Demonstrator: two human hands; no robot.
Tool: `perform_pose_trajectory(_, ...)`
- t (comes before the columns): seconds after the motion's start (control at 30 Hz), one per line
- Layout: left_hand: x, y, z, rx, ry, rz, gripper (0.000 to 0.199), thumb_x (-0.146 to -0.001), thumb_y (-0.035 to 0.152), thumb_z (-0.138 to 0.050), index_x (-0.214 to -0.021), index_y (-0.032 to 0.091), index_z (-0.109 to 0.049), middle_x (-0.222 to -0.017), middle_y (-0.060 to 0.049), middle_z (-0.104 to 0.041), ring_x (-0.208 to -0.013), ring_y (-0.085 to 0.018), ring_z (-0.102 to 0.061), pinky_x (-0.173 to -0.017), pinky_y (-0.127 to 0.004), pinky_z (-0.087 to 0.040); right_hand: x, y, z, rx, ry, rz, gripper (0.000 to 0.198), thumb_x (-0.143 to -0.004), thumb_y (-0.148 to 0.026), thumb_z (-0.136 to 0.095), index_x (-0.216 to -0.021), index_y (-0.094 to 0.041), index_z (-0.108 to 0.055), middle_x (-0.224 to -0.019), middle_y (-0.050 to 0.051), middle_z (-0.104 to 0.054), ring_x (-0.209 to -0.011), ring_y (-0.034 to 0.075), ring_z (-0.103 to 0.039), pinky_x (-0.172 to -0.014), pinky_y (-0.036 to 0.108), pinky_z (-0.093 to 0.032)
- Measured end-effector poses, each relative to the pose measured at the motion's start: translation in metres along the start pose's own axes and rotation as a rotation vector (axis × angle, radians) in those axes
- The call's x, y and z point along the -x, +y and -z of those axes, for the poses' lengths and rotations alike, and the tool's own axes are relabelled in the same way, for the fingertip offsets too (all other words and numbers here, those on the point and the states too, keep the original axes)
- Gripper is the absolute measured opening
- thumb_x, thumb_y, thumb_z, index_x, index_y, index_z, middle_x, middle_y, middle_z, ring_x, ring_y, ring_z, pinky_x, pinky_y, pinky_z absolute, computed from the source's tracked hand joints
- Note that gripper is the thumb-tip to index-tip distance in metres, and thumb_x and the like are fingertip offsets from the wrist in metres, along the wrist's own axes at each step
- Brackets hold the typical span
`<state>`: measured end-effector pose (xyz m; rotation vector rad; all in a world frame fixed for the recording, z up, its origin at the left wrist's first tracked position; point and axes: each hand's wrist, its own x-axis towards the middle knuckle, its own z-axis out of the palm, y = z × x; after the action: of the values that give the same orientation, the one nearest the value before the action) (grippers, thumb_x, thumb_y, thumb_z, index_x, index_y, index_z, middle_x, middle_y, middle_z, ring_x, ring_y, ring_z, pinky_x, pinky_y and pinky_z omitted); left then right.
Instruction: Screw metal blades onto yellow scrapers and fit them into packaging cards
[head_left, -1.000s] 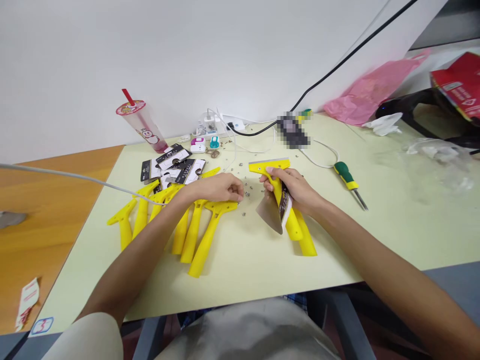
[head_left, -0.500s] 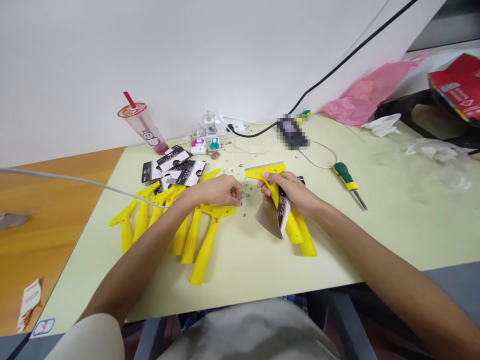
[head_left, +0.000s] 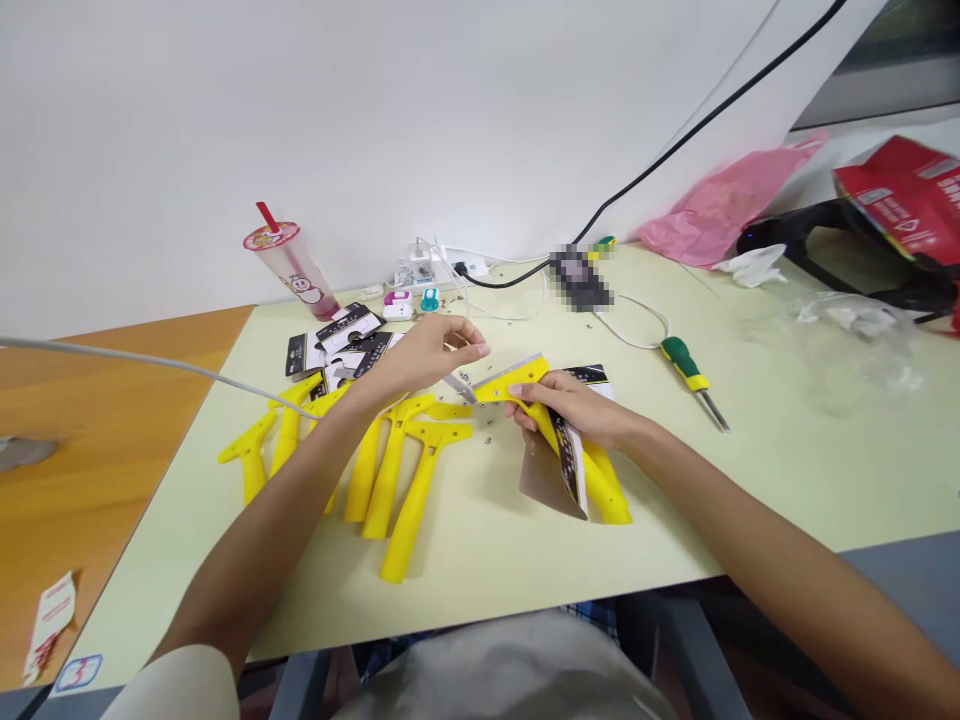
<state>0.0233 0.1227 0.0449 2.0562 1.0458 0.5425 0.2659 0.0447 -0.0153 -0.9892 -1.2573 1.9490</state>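
Yellow scraper (head_left: 504, 382) clamped in my right hand (head_left: 568, 404).
My left hand (head_left: 439, 350) hovers near it, fingers curled; can't tell if they hold anything.

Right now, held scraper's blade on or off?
On: grey blade edges the yellow scraper in the right hand; whether fastened, cannot tell.

We see a white wall (head_left: 150, 120) across the top, a pale green table (head_left: 480, 530) mid-frame, an orange-brown wooden surface (head_left: 135, 400) at left.
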Motion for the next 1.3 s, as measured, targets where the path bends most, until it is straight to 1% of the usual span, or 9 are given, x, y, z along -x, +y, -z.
perform_pose_trajectory(0.1, 0.003, 0.011, -0.013, 0.222, -0.060, -0.040, 0.039, -0.088, 0.054, -0.083, -0.095, 0.015, -0.079, -0.106, -0.010, -0.081, -0.098, -0.022, -0.073, -0.090, -0.034, -0.054, 0.001, 0.003, -0.004, 0.038, -0.003, 0.000, 0.040, -0.090, -0.055, -0.082, -0.087, -0.015, -0.077, -0.066, 0.000, -0.064, -0.057, 0.019, -0.071, -0.059, 0.032, -0.062)
perform_pose_trajectory(0.3, 0.007, 0.019, -0.035, 0.297, -0.109, -0.023, 0.035, -0.085, 0.049, -0.087, -0.091, 0.015, -0.081, -0.096, -0.008, -0.081, -0.089, -0.019, -0.072, -0.084, -0.031, -0.054, 0.002, 0.004, -0.009, 0.095, -0.057, 0.000, 0.039, -0.094, -0.054, -0.076, -0.086, -0.016, -0.075, -0.067, -0.001, -0.066, -0.056, 0.018, -0.071, -0.062, 0.031, -0.061)
perform_pose_trajectory(0.5, 0.004, 0.010, -0.040, 0.361, -0.150, 0.035, 0.028, -0.083, 0.040, -0.089, -0.091, 0.015, -0.079, -0.088, -0.006, -0.078, -0.081, -0.016, -0.070, -0.077, -0.030, -0.052, 0.002, 0.005, -0.011, 0.094, -0.069, -0.001, 0.033, -0.095, -0.050, -0.073, -0.089, -0.017, -0.076, -0.071, -0.001, -0.068, -0.060, 0.019, -0.074, -0.063, 0.031, -0.060)
perform_pose_trajectory(0.63, -0.001, 0.003, -0.044, 0.435, -0.112, 0.047, 0.034, -0.074, 0.033, -0.094, -0.097, 0.015, -0.076, -0.095, -0.006, -0.078, -0.086, -0.016, -0.071, -0.083, -0.032, -0.054, 0.001, 0.006, -0.012, 0.080, -0.085, -0.007, 0.033, -0.095, -0.049, -0.074, -0.088, -0.017, -0.076, -0.072, -0.001, -0.068, -0.061, 0.019, -0.075, -0.063, 0.031, -0.060)
perform_pose_trajectory(0.8, -0.002, 0.005, -0.044, 0.539, -0.154, 0.107, 0.036, -0.067, 0.025, -0.096, -0.095, 0.014, -0.076, -0.092, -0.005, -0.076, -0.087, -0.017, -0.069, -0.087, -0.034, -0.053, 0.001, 0.006, -0.015, 0.126, -0.072, -0.003, 0.037, -0.097, -0.053, -0.071, -0.088, -0.017, -0.075, -0.069, -0.001, -0.068, -0.058, 0.018, -0.073, -0.061, 0.029, -0.059)
perform_pose_trajectory(1.0, -0.001, 0.005, -0.046, 0.606, -0.164, 0.146, 0.035, -0.070, 0.027, -0.094, -0.097, 0.015, -0.076, -0.091, -0.004, -0.074, -0.089, -0.017, -0.068, -0.086, -0.032, -0.051, 0.002, 0.005, -0.015, 0.126, -0.090, 0.005, 0.038, -0.096, -0.054, -0.074, -0.090, -0.017, -0.075, -0.069, 0.000, -0.071, -0.057, 0.017, -0.072, -0.061, 0.028, -0.058)
perform_pose_trajectory(1.1, -0.001, 0.002, -0.045, 0.606, -0.192, 0.137, 0.034, -0.073, 0.028, -0.093, -0.100, 0.015, -0.075, -0.092, -0.005, -0.074, -0.090, -0.017, -0.068, -0.086, -0.032, -0.052, 0.002, 0.006, -0.015, 0.126, -0.097, 0.007, 0.039, -0.097, -0.055, -0.073, -0.091, -0.016, -0.076, -0.069, 0.000, -0.071, -0.058, 0.017, -0.072, -0.062, 0.028, -0.058)
perform_pose_trajectory(1.2, -0.001, 0.002, -0.043, 0.521, -0.185, 0.098, 0.037, -0.077, 0.030, -0.090, -0.106, 0.015, -0.074, -0.096, -0.006, -0.075, -0.094, -0.019, -0.070, -0.088, -0.034, -0.053, 0.001, 0.006, -0.016, 0.101, -0.081, -0.002, 0.043, -0.094, -0.059, -0.076, -0.089, -0.016, -0.075, -0.070, 0.000, -0.070, -0.060, 0.019, -0.074, -0.063, 0.029, -0.059)
perform_pose_trajectory(1.3, 0.005, 0.011, -0.041, 0.264, -0.021, -0.026, 0.030, -0.091, 0.035, -0.081, -0.113, 0.016, -0.072, -0.112, -0.010, -0.077, -0.103, -0.022, -0.073, -0.096, -0.039, -0.054, 0.000, 0.003, -0.018, 0.009, 0.030, 0.033, 0.046, -0.088, -0.063, -0.082, -0.087, -0.017, -0.074, -0.071, -0.001, -0.068, -0.062, 0.020, -0.075, -0.064, 0.031, -0.060)
